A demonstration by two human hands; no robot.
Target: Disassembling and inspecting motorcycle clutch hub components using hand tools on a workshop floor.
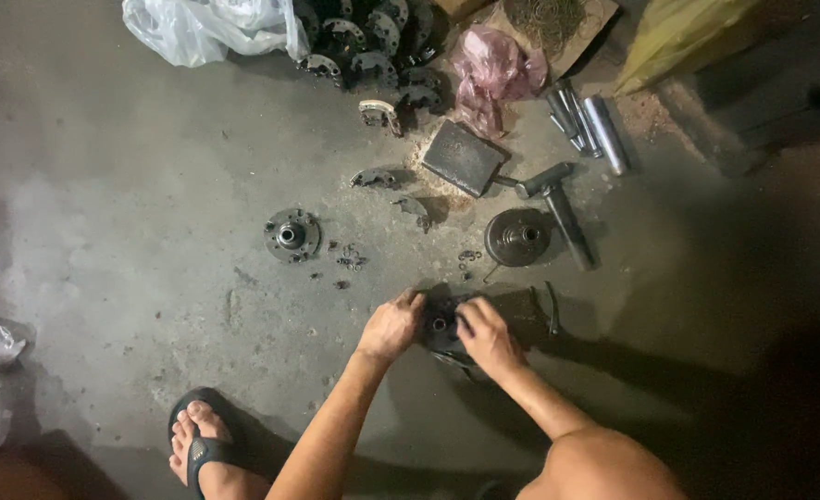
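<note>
Both hands are working low-centre of the frame, w/ a dark round metal hub part [441, 326] lying on the concrete floor [132, 231] between them. Left hand [391, 326] is gripping the part's left edge, fingers curled over it. Right hand [486, 335] is pressing on the part's right side, fingertips [463, 319] bent toward its centre hole; exact grip can't be told, too dark.

Just above the hands, small nuts & washers [350, 258] are lying scattered. Centre-left, a round flanged hub [291, 234] is sitting alone. Centre-right, a dark disc [517, 237] is lying beside a hammer-like tool [558, 204], and a flat dark block [464, 157] is resting above. Top centre, a pile of curved brake-shoe pieces [373, 37] is sitting next to a white plastic bag [206, 28] & a pink bag [493, 69]. Metal cylinders [590, 125] are lying upper right. A sandalled foot [202, 444] is showing lower left.
</note>
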